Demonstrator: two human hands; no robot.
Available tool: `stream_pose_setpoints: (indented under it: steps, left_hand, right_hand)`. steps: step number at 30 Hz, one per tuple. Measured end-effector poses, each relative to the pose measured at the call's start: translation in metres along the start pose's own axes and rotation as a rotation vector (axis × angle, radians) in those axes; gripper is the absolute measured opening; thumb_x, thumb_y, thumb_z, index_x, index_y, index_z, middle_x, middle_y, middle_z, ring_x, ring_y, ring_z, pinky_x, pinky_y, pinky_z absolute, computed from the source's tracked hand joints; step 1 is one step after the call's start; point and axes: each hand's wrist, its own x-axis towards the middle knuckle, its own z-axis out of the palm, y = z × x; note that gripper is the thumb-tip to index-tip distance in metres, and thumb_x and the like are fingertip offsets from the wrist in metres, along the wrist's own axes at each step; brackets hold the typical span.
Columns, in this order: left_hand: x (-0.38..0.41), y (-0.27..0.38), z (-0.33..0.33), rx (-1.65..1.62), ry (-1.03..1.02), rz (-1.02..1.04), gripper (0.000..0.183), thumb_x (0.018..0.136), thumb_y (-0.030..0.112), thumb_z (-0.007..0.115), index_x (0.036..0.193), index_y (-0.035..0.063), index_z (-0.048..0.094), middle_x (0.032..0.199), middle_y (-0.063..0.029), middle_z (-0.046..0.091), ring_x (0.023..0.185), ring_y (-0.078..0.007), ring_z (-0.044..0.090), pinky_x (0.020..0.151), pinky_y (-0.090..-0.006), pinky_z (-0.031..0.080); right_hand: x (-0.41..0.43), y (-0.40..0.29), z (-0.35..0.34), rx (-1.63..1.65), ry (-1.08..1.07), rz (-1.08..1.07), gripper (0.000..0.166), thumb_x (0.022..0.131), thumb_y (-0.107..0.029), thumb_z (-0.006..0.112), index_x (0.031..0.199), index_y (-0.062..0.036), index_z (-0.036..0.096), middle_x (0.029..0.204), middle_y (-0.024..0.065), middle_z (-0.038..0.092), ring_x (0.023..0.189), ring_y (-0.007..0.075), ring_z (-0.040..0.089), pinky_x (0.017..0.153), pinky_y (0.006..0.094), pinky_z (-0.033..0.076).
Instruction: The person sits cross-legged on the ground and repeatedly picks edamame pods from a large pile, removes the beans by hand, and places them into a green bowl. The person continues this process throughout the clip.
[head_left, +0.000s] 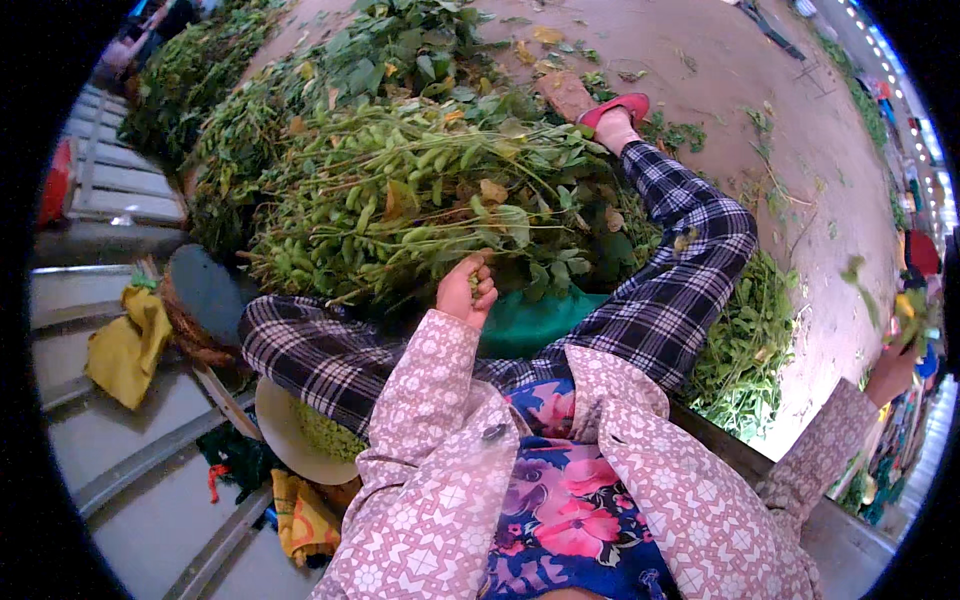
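My left hand (466, 291) is closed around small green pods or beans, partly hidden by its fingers. It is at the near edge of a heap of soybean plants (405, 180) with plump green pods, between my legs. Far out to the right is my right hand (892, 371), blurred, with yellow-green leaves (909, 319) at its fingers. Whether it grips them is unclear. A loose leafy sprig (862, 289) shows left of that hand. Beneath the heap, green sheeting or fabric (536, 319) lies between my legs.
A pale bowl (274, 435) of green beans or pods stands beside my left thigh. Yellow cloth (135, 345) and a patterned yellow bag (304, 517) lie leftward. A brick (562, 94) is by my shoe (615, 111). Leafy cuttings (746, 337) lie beyond my right leg.
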Motion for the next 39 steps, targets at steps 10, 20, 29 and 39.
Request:
stream_pose_setpoints:
  steps: [10,20,29,39]
  left_hand:
    - [-0.136,0.068,0.016,0.039,-0.021,0.345,0.019,0.087,0.018,0.051,0.092,-0.0003,0.051,0.059,0.001,0.035,0.043,-0.007,0.031,0.031,-0.0191,0.023]
    - [-0.259,0.1,-0.128,0.038,0.528,0.946,0.032,0.09,0.026,0.047,0.107,-0.0003,0.054,0.087,-0.0077,0.057,0.07,-0.0173,0.054,0.062,-0.0262,0.045]
    - [-0.258,0.117,-0.182,0.467,1.387,1.15,0.033,0.089,0.029,0.048,0.092,-0.0006,0.063,0.081,-0.0086,0.061,0.07,-0.0165,0.057,0.063,-0.0277,0.045]
    - [-0.141,0.082,0.056,0.24,0.129,0.806,0.026,0.088,0.025,0.051,0.066,0.0141,0.043,0.053,0.0032,0.033,0.04,-0.0061,0.025,0.032,-0.0199,0.019]
  right_hand:
    - [-0.1,-0.156,0.088,0.692,-0.633,-0.085,0.033,0.082,-0.015,0.059,0.112,-0.0024,0.055,0.106,0.0136,0.06,0.09,0.0215,0.058,0.079,0.0301,0.045]
    - [-0.204,-0.503,0.054,1.032,-1.173,-0.862,0.035,0.08,-0.036,0.056,0.095,-0.0044,0.058,0.09,0.0177,0.063,0.086,0.035,0.06,0.075,0.0421,0.047]
    - [-0.201,-0.497,0.044,1.325,-1.302,-0.655,0.026,0.075,-0.023,0.061,0.092,-0.0046,0.061,0.076,0.0133,0.061,0.071,0.0259,0.059,0.066,0.0359,0.046]
    - [-0.232,-0.485,0.053,1.335,-1.228,-0.764,0.031,0.078,-0.028,0.059,0.099,-0.0051,0.059,0.088,0.017,0.062,0.084,0.033,0.059,0.075,0.0398,0.047]
